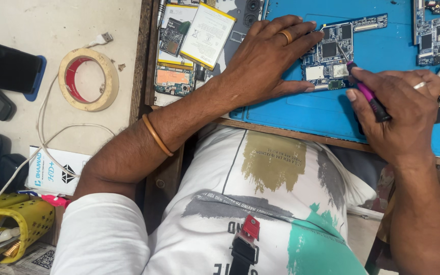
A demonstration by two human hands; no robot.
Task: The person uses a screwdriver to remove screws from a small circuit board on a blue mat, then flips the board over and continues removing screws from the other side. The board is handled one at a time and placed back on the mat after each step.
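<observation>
Hands apart, we press our left hand (pixel 263 61) flat to steady the blue rectangular circuit board (pixel 327 56) while our right hand (pixel 398 109) clamps the magenta-handled screwdriver (pixel 365 91) onto it.

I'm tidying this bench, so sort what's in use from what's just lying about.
In use:
- circuit board, steadied by the left hand
- pink-handled screwdriver, gripped by the right hand, tip on the board
- blue mat under it

Lying about:
- tape roll
- white cable
- opened phone with battery
- second board
- yellow basket
</observation>
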